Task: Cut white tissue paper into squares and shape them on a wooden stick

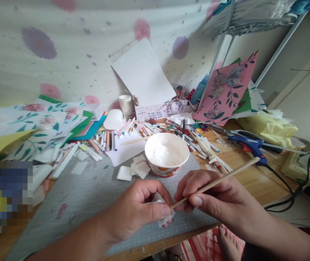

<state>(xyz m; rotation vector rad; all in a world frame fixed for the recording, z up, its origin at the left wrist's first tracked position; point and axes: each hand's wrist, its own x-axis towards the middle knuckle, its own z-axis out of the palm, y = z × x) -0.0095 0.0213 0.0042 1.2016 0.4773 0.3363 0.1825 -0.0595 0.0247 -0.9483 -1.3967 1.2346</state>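
Left hand (146,204), one, at the near edge of the mat: thumb and fingers pinched on a small crumpled piece of white paper (168,220), which lies partly hidden within the grip and shows above and below the thumb. Right hand (217,192), one, just beside the left: fingers closed pen-fashion round a slim wooden stick (228,177), its lower tip at the paper piece, contact too small to confirm, its upper end slanting up and to the right beyond the knuckles. Cutting mat (89,197), grey, gridded, beneath both hands. Paper bowl (164,172), white with a red printed base, just beyond the hands, white material inside. Cut paper squares (140,169), white, loosely overlapping, just left of the bowl. Glue gun (249,145), blue with orange trigger, right of the bowl, well apart from it. Marker pens (96,148), many, scattered behind. Paper cups (125,105), stacked, upright. Pink card (227,92) with flower decoration, leaning at right. White sheet (144,70), tilted, against a flower-patterned curtain (84,43).
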